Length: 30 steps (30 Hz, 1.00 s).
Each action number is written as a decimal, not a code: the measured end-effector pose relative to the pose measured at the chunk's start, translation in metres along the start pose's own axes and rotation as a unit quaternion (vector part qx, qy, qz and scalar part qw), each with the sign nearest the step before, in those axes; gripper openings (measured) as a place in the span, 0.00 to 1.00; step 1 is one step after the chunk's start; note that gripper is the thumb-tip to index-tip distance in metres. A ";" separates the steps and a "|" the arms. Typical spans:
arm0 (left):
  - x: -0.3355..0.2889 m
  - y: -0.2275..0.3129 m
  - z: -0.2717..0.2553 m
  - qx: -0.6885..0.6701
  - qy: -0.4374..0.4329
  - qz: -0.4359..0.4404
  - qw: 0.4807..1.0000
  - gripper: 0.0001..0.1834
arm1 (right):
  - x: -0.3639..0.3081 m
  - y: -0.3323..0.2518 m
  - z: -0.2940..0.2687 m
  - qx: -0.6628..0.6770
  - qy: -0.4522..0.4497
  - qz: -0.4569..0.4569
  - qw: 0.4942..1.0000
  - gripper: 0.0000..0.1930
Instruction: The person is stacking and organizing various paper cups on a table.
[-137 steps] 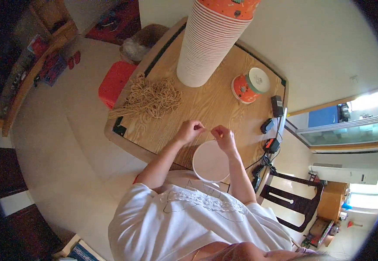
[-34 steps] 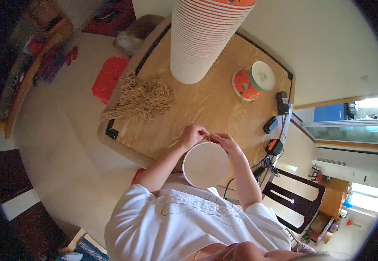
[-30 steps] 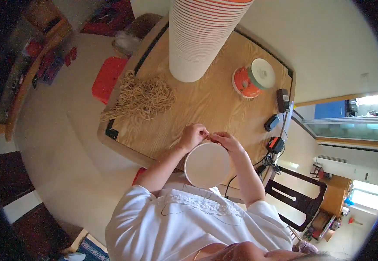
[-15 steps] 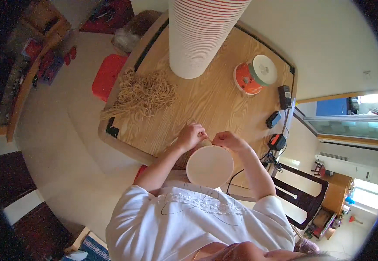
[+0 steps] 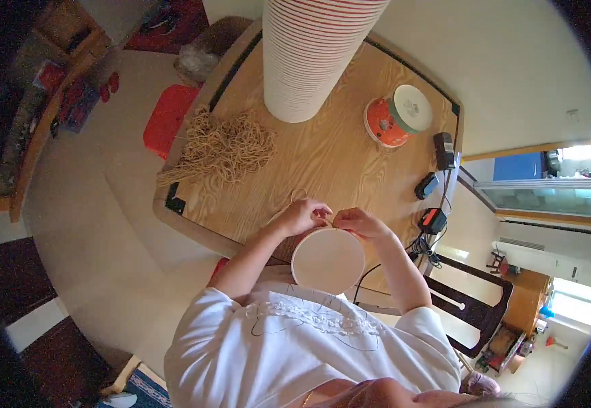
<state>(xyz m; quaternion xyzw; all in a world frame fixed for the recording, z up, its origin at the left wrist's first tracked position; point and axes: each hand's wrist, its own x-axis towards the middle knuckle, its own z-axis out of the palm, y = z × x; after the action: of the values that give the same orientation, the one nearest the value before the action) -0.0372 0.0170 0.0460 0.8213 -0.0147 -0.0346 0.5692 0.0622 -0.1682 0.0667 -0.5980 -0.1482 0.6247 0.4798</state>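
Observation:
Close to my body, at the table's near edge, a paper bucket shows its round white base, with a bit of red side at its far edge. Just past that edge my left hand pinches a thin piece of brown twine, part of which loops onto the table. My right hand is beside it, its fingertips closed at the bucket's edge on the same twine. The knot or hole between the fingertips is too small to make out.
A tall stack of white paper buckets rises at the far side of the wooden table. Left of it lies a tangled heap of twine. Red-and-white buckets stand at the right, near black chargers with cables.
My left hand has shifted slightly, its fingers now more raised and curled over the twine. The right hand and the bucket have barely moved.

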 end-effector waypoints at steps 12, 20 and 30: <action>0.003 -0.017 0.010 -0.054 -0.060 0.011 0.997 0.06 | 0.003 0.009 -0.007 -0.018 -0.032 0.023 0.999 0.08; 0.003 -0.009 0.007 -0.026 -0.078 -0.013 0.997 0.06 | -0.008 -0.005 -0.006 -0.094 -0.014 0.024 0.995 0.10; 0.006 0.009 -0.003 -0.103 -0.010 -0.045 0.994 0.06 | -0.048 -0.044 0.038 -0.355 0.158 -0.184 0.903 0.09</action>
<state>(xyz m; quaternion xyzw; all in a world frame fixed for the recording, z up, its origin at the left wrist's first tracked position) -0.0313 0.0161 0.0551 0.7579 0.0205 -0.0701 0.6483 0.0388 -0.1693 0.1380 -0.7815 -0.3900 0.3290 0.3591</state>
